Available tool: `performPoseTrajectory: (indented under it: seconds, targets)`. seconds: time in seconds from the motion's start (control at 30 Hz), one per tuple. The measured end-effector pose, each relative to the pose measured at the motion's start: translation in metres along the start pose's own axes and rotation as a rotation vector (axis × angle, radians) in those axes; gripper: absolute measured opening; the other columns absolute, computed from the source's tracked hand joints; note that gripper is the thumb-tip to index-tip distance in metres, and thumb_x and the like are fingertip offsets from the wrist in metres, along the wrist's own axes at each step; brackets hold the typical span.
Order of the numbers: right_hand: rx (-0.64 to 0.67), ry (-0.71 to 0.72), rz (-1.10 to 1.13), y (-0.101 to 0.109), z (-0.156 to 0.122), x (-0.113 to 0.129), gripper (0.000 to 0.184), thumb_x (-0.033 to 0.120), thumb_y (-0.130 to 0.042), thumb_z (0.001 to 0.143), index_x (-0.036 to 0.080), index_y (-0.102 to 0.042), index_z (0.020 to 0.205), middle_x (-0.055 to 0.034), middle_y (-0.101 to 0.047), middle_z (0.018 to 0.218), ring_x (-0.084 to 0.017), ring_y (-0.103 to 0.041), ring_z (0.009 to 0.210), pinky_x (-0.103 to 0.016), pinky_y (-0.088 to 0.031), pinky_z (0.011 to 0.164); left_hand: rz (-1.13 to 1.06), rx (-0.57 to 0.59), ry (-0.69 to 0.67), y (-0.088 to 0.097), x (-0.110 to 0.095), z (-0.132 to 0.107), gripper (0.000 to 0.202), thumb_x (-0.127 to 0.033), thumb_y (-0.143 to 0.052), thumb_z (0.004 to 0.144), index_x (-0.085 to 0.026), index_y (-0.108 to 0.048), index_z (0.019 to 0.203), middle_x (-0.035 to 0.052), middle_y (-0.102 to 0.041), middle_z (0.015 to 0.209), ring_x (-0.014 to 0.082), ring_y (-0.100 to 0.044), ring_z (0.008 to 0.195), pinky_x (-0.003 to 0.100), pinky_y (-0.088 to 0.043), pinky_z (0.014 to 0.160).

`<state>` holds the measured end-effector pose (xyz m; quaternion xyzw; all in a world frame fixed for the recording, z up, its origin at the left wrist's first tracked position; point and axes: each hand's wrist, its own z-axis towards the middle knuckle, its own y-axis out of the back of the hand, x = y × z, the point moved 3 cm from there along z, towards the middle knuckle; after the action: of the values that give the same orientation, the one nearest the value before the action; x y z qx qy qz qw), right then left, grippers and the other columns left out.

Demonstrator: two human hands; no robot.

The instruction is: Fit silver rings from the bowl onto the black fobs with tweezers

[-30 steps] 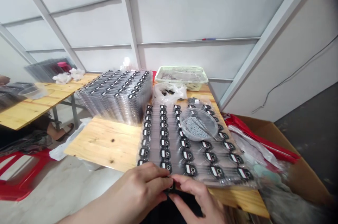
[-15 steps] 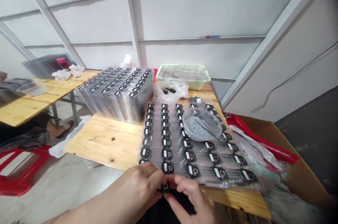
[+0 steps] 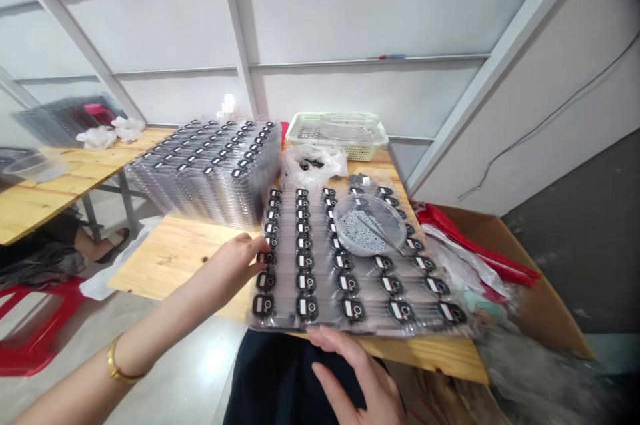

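Observation:
A clear plastic tray [image 3: 325,308] lies on the wooden table in front of me, with rows of small black plastic parts [image 3: 307,307], each bearing a white rectangle and a ring. At the tray's left column, the fingers of my left hand [image 3: 245,258] are closed around one black part [image 3: 265,257]; whether it rests fully in its pocket I cannot tell. My right hand [image 3: 357,371] is by the tray's front edge, fingers apart and holding nothing. On top of the tray stands a round clear bowl [image 3: 400,221] of tiny pale pieces, with tweezers [image 3: 377,233] lying across it.
A tall stack of filled clear trays [image 3: 210,178] stands at the back left. Behind my tray are a white plastic bag [image 3: 300,175] and a pale green basket [image 3: 370,153]. An open carton [image 3: 550,308] sits at the right. A red stool [image 3: 45,338] and another person's foot [image 3: 113,245] are at left.
My hands have parted. The left has moved up and forward to the tray's left column; the right has opened, staying near the front edge. The view has shifted slightly.

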<state>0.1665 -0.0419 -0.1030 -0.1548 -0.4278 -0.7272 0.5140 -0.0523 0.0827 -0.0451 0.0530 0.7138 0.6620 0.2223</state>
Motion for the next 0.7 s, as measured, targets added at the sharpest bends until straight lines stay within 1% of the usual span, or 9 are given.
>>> performPoseTrajectory:
  seconds: [0.13, 0.23, 0.37, 0.47, 0.53, 0.57, 0.6, 0.63, 0.7]
  targets:
    - [0.001, -0.018, 0.034, -0.001, -0.006, -0.002, 0.056, 0.016, -0.053, 0.095, 0.021, -0.032, 0.146, -0.0043, -0.075, 0.104, -0.012, -0.073, 0.095, -0.021, -0.056, 0.09, 0.058, 0.082, 0.001, -0.002, -0.008, 0.004, 0.017, -0.011, -0.058, 0.083, -0.02, -0.056, 0.097, 0.0044, -0.066, 0.089, 0.02, -0.063, 0.085, 0.028, -0.049, 0.074]
    - [0.005, -0.015, 0.07, -0.003, -0.008, 0.0, 0.061, 0.015, -0.052, 0.095, 0.022, -0.026, 0.15, -0.0042, -0.074, 0.102, -0.012, -0.073, 0.095, -0.023, -0.057, 0.091, 0.126, 0.132, 0.024, -0.004, -0.013, 0.006, 0.017, -0.01, -0.058, 0.082, -0.019, -0.055, 0.097, 0.0054, -0.063, 0.086, 0.0204, -0.063, 0.077, 0.03, -0.049, 0.071]
    - [0.025, 0.004, 0.107, -0.003, -0.006, 0.004, 0.06, 0.015, -0.05, 0.096, 0.023, -0.026, 0.15, -0.0043, -0.074, 0.103, -0.012, -0.072, 0.092, -0.022, -0.057, 0.09, 0.202, 0.182, 0.043, -0.008, -0.016, 0.01, 0.012, -0.01, -0.055, 0.084, -0.017, -0.056, 0.094, 0.0058, -0.059, 0.08, 0.0211, -0.061, 0.069, 0.03, -0.046, 0.063]
    - [0.013, 0.015, 0.119, 0.001, -0.003, 0.006, 0.058, 0.013, -0.05, 0.095, 0.022, -0.031, 0.148, -0.0034, -0.074, 0.1, -0.011, -0.072, 0.089, -0.02, -0.056, 0.089, 0.219, 0.181, 0.042, -0.004, -0.019, 0.008, 0.009, -0.011, -0.053, 0.087, -0.017, -0.056, 0.093, 0.0053, -0.059, 0.078, 0.0213, -0.061, 0.069, 0.03, -0.045, 0.062]
    - [-0.013, 0.023, 0.132, 0.004, -0.001, 0.008, 0.054, 0.01, -0.052, 0.093, 0.022, -0.038, 0.144, -0.0029, -0.074, 0.098, -0.011, -0.072, 0.088, -0.018, -0.055, 0.087, 0.223, 0.16, 0.049, 0.003, -0.026, -0.002, 0.01, -0.011, -0.049, 0.09, -0.018, -0.056, 0.092, 0.0053, -0.059, 0.078, 0.0211, -0.061, 0.072, 0.031, -0.046, 0.064]
    - [-0.02, 0.01, 0.153, 0.005, 0.0, 0.009, 0.049, 0.009, -0.052, 0.092, 0.023, -0.044, 0.138, -0.0027, -0.074, 0.097, -0.011, -0.072, 0.088, -0.018, -0.055, 0.086, 0.193, 0.146, 0.03, 0.006, -0.034, -0.012, 0.011, -0.012, -0.047, 0.092, -0.018, -0.056, 0.092, 0.0051, -0.059, 0.079, 0.0205, -0.061, 0.074, 0.031, -0.047, 0.066]
    - [-0.003, -0.038, 0.203, 0.003, 0.0, 0.009, 0.04, 0.009, -0.051, 0.092, 0.023, -0.051, 0.13, -0.003, -0.073, 0.097, -0.011, -0.071, 0.089, -0.019, -0.055, 0.086, 0.146, 0.124, -0.003, 0.009, -0.044, -0.024, 0.013, -0.013, -0.044, 0.094, -0.019, -0.056, 0.092, 0.005, -0.06, 0.081, 0.0198, -0.061, 0.077, 0.032, -0.048, 0.069]
    - [0.038, -0.117, 0.274, -0.001, 0.0, 0.009, 0.031, 0.01, -0.049, 0.093, 0.022, -0.057, 0.121, -0.0039, -0.073, 0.096, -0.012, -0.071, 0.089, -0.02, -0.055, 0.084, 0.04, 0.095, -0.07, 0.011, -0.056, -0.039, 0.014, -0.015, -0.045, 0.095, -0.02, -0.057, 0.091, 0.0042, -0.062, 0.084, 0.0183, -0.06, 0.078, 0.031, -0.049, 0.07]
    - [0.168, -0.32, 0.438, -0.017, -0.001, 0.009, 0.02, 0.017, -0.045, 0.095, 0.019, -0.063, 0.104, -0.0051, -0.072, 0.09, -0.013, -0.07, 0.081, -0.021, -0.056, 0.074, -0.218, 0.052, -0.262, 0.009, -0.086, -0.073, 0.013, -0.023, -0.049, 0.096, -0.021, -0.06, 0.103, 0.0052, -0.064, 0.1, 0.0171, -0.061, 0.088, 0.033, -0.053, 0.077]
